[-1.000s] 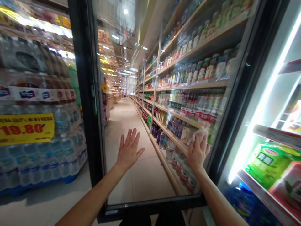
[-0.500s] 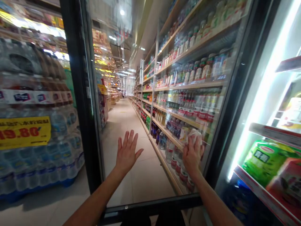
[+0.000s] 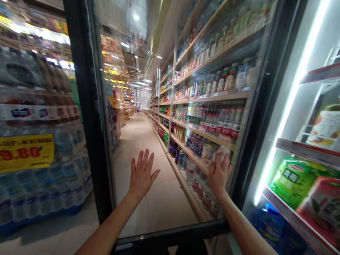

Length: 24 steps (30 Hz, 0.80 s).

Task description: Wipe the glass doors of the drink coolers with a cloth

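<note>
An open glass fridge door (image 3: 164, 106) with a black frame stands in front of me. My left hand (image 3: 142, 175) lies flat on the glass with its fingers spread. My right hand (image 3: 218, 174) presses a crumpled white cloth (image 3: 221, 153) against the glass near the door's right edge. Through the pane I see a shop aisle and long shelves of bottles (image 3: 212, 117).
Stacked packs of bottled water (image 3: 39, 170) with a yellow price sign (image 3: 25, 152) stand at the left. The lit fridge interior at the right holds a green packet (image 3: 297, 182) and red packets on its shelves. The tiled aisle floor (image 3: 143, 138) runs away ahead.
My right hand with the cloth has slid a little left and down on the glass. My left hand stays flat on the pane. The view has shifted slightly.
</note>
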Tool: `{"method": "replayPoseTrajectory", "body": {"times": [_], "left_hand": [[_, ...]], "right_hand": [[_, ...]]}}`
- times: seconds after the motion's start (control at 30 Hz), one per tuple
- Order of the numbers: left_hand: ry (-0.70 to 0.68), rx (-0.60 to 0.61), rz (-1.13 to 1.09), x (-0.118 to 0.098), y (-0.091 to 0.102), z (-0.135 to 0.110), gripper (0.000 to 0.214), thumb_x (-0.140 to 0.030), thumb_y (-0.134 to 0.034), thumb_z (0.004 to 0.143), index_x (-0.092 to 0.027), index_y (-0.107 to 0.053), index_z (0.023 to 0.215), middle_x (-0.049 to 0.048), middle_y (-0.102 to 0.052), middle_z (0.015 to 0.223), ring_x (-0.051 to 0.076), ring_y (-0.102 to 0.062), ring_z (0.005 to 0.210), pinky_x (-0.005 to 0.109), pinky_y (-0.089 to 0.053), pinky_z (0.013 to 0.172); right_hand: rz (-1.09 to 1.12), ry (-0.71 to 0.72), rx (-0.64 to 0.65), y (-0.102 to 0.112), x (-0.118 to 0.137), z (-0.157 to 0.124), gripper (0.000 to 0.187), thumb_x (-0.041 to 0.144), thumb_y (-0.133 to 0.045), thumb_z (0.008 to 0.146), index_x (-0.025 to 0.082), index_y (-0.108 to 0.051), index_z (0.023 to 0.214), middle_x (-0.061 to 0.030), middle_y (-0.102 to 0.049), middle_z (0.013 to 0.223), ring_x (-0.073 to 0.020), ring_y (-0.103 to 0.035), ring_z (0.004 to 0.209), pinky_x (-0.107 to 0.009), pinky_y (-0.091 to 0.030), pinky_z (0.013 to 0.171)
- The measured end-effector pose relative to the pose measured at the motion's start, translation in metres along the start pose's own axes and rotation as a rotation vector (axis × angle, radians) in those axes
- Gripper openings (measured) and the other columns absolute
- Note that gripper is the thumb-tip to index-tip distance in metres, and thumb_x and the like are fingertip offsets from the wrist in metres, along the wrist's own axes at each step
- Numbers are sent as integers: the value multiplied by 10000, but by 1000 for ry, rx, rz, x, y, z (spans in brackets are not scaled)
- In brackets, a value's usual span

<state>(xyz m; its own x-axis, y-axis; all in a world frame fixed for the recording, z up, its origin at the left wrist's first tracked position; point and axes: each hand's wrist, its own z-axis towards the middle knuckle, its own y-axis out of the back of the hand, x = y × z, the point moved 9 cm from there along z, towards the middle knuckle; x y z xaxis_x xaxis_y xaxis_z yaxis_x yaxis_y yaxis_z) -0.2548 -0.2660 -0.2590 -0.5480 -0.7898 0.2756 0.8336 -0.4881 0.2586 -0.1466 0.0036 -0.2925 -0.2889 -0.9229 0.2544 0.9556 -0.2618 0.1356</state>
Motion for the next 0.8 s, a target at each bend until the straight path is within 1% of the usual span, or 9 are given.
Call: {"method": "replayPoseTrajectory", "body": {"times": [0.1, 0.17, 0.23, 0.33, 0.4, 0.47, 0.63, 0.7, 0.8], "left_hand": [[-5, -1, -4, -1, 1, 0, 641, -380, -503, 855, -115, -286, 1398, 199, -378, 1406, 297, -205, 1375, 543, -205, 1076], [-10, -3, -4, -1, 2, 1, 651, -372, -512, 852, -115, -277, 1402, 200, -384, 1403, 297, -200, 1376, 544, -205, 1076], [-8, -5, -5, -1, 2, 1, 652, -370, -515, 851, -121, -275, 1404, 196, -386, 1403, 292, -200, 1377, 539, -198, 1082], [0, -5, -14, -1, 2, 1, 644, -374, -511, 852, -128, -282, 1402, 192, -379, 1408, 289, -203, 1376, 537, -180, 1090], [6, -2, -18, -1, 1, 1, 640, -373, -507, 854, -126, -286, 1401, 193, -371, 1412, 291, -205, 1375, 537, -175, 1092], [8, -1, -16, -2, 2, 1, 637, -368, -504, 857, -119, -284, 1401, 197, -371, 1412, 292, -207, 1374, 536, -177, 1091], [17, 11, -10, 0, 2, 1, 635, -379, -486, 865, -133, -268, 1408, 195, -365, 1415, 291, -231, 1367, 538, -192, 1085], [19, 16, -14, 0, 1, 1, 634, -384, -481, 866, -141, -265, 1410, 191, -363, 1416, 291, -237, 1365, 539, -192, 1086], [17, 20, -22, 0, 0, 0, 632, -380, -485, 863, -145, -271, 1409, 187, -364, 1417, 293, -237, 1365, 540, -186, 1088]], "right_hand": [[105, 347, 92, -6, 67, -11, 460, 176, -418, 865, 237, -445, 1319, -121, -382, 1420, -245, -235, 1371, -511, -219, 1077], [146, 496, 140, -8, 85, -19, 448, 167, -440, 854, 277, -478, 1286, -79, -447, 1377, -215, -261, 1362, -488, -186, 1097], [114, 413, 127, -8, 59, -11, 446, 181, -440, 855, 281, -478, 1288, -87, -424, 1394, -226, -279, 1353, -501, -205, 1083], [20, 14, 6, -1, -23, 14, 470, 234, -392, 870, 224, -427, 1338, -162, -320, 1445, -298, -299, 1334, -562, -286, 1003], [8, -143, -52, 3, -48, 21, 494, 247, -356, 875, 183, -390, 1364, -197, -270, 1460, -325, -297, 1328, -576, -315, 968], [29, -74, -44, 1, -26, 21, 499, 231, -356, 874, 179, -381, 1370, -189, -251, 1470, -314, -264, 1345, -554, -310, 986], [121, 491, 105, -9, 80, -6, 458, 171, -443, 848, 295, -470, 1288, -70, -418, 1399, -214, -283, 1350, -478, -208, 1088], [103, 445, 103, -9, 62, 1, 416, 191, -431, 857, 286, -509, 1254, -74, -429, 1390, -220, -311, 1336, -491, -203, 1086], [51, 22, 13, -4, -21, 39, 440, 245, -371, 870, 192, -493, 1289, -161, -336, 1436, -295, -314, 1326, -539, -270, 1030]]}}
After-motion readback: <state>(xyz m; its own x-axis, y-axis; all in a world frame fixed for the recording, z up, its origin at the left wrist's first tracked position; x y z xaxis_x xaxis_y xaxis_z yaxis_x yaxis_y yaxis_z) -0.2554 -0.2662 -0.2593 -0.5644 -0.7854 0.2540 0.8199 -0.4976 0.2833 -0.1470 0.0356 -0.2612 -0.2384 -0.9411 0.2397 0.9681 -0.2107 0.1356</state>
